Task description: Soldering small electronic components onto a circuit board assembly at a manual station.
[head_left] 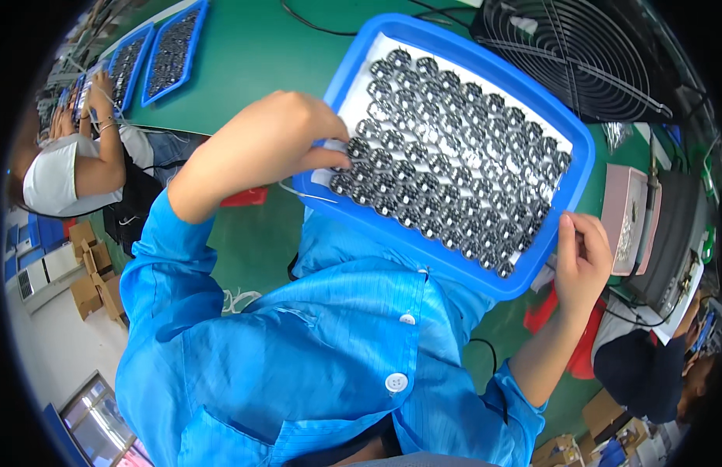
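Note:
A blue plastic tray [462, 274] lies tilted in front of me, partly over my lap. Rows of small round black parts with shiny, clear-looking tops [446, 159] cover its white liner. My left hand [287, 128] reaches over the tray's left rim, thumb and forefinger closed about a round black part [357, 148] at the end of a row; the fingers partly hide it. At the right rim is my right hand [583, 261], with curled fingers and the thumb tip against the tray's edge.
A black round fan grille [567, 54] stands behind the tray on the green table [252, 47]. Two more filled blue trays [172, 58] lie far left, near a co-worker's hands [100, 93]. A pink bin [632, 222] stands at right; another person [645, 373] sits below it.

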